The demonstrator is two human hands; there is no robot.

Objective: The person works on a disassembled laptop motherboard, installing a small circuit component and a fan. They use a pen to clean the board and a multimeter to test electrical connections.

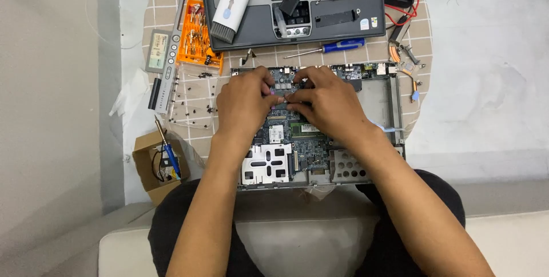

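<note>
Both hands' fingers (pixel 286 97) pinch a small part on the laptop motherboard (pixel 297 134); keep pressure even, w/o flexing board.

Both hands' fingers (pixel 278 95) hide the small part on the motherboard (pixel 297 134).

A chassis (pixel 394 111) was laid on the table (pixel 423 36), with both hands (pixel 243 102) (pixel 329 102) on its board (pixel 303 139). A screwdriver (pixel 337 46) was placed behind it, a bit case (pixel 196 34) to the left.

Two hands (pixel 246 102), two screwdrivers (pixel 329 48)
</note>
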